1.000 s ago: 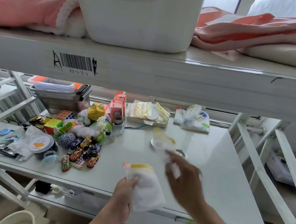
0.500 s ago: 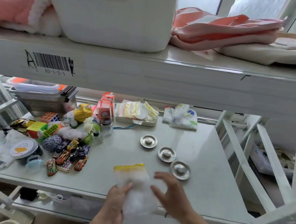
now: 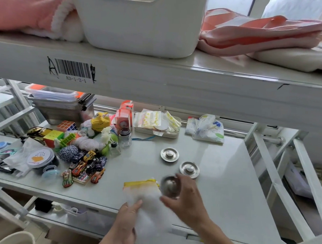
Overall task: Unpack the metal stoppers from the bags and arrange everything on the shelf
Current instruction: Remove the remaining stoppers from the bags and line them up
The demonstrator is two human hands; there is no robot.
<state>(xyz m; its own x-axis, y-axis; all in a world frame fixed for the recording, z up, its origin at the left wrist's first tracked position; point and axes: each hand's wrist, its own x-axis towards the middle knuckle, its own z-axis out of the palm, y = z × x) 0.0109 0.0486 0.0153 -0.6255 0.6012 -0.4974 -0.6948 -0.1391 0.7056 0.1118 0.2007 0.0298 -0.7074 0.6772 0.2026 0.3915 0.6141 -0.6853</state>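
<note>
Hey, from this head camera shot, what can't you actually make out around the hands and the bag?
- Bag, head view: motion blur hides whether anything is left inside.
- Third stopper, head view: right hand covers part, so its grip is unclear.
- Left hand, head view: the bottom edge cuts off the forearm.
- Barcode label: small print is barely legible.

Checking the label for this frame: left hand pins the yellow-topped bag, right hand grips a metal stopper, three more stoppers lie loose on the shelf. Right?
Not quite: the head view shows two loose stoppers, the far stopper and the near stopper, not three. The rest holds: the left hand pins the yellow-topped bag, and the right hand grips a third stopper.
</note>
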